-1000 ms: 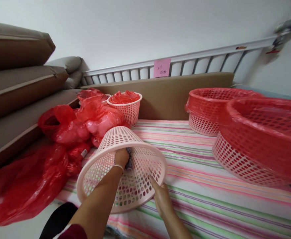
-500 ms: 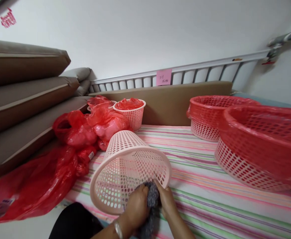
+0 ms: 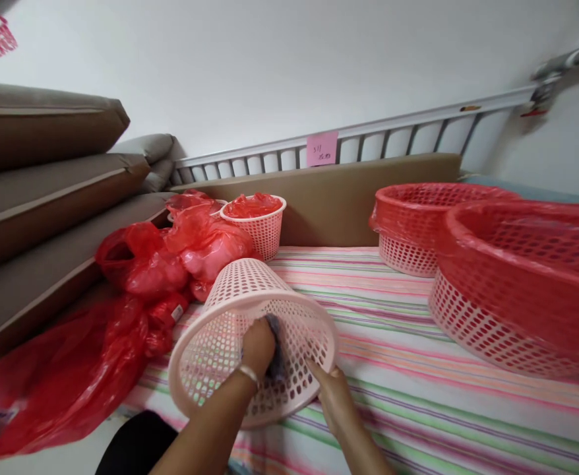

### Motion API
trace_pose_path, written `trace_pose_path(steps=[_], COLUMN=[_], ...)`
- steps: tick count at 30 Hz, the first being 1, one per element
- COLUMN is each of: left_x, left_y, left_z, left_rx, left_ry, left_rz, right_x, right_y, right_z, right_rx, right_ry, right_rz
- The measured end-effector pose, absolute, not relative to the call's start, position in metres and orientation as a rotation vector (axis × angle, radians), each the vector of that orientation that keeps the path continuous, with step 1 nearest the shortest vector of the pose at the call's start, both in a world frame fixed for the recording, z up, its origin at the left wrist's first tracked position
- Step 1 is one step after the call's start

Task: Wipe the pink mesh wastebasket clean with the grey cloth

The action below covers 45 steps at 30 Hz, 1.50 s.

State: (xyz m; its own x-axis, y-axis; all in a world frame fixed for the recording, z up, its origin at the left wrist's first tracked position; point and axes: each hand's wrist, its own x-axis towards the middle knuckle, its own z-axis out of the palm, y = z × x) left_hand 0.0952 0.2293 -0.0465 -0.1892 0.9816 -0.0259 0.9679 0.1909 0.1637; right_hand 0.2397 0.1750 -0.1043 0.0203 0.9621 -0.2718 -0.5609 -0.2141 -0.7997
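Observation:
A pink perforated plastic basket [image 3: 250, 280] lies on its side on the striped sheet, its mouth turned toward me. Reaching inside it, my left hand [image 3: 258, 346] is closed around a dark grey cloth [image 3: 274, 353], which is close to the inner wall. My right hand [image 3: 332, 389] grips the basket's rim at the lower right, thumb inside and fingers mostly hidden beneath. A bracelet circles my left wrist.
Red plastic bags [image 3: 146, 264] lie at the left beside stacked brown cushions [image 3: 47, 178]. An upright basket [image 3: 264, 231] with red lining stands behind. Two wide red-lined baskets [image 3: 408, 254] are at the right. A padded board [image 3: 329, 204] and a radiator [image 3: 398, 142] run along the wall.
My left hand has moved deeper into the basket with the cloth, away from my right hand. My right hand has stayed at the rim, no longer beside the cloth.

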Motion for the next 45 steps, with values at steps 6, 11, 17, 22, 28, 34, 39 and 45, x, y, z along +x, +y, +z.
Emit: trace_pose_path(steps=[6,11,17,22,28,34,39,45], left_x=[0.071,0.060,0.083,0.107,0.098,0.093,0.090,0.071], left_y=[0.304,0.316,0.272,0.182,0.123,0.164,0.245,0.308], left_z=[-0.060,-0.066,-0.060,-0.056,-0.055,-0.050,-0.055,-0.067], left_rx=[1.900,1.892,1.932,2.126,2.265,2.135,2.012,1.936], left_ry=[2.442,2.412,2.247,1.939,1.691,1.948,2.234,2.366], left_rz=[0.160,0.183,0.232,0.251,0.171,0.172,0.211,0.213], right_x=[0.232,0.229,0.228,0.228,0.238,0.246,0.244,0.235], right_y=[0.173,0.177,0.177,0.173,0.176,0.179,0.175,0.173], right_z=[-0.112,-0.118,-0.120,-0.114,-0.105,-0.105,-0.107,-0.106], right_rx=[-0.963,-0.943,-0.950,-0.979,-1.075,-1.067,-1.035,-0.983], right_ry=[-0.592,-0.581,-0.489,-0.467,-0.625,-0.650,-0.622,-0.621], right_rz=[1.511,1.527,1.529,1.491,1.383,1.412,1.451,1.474])
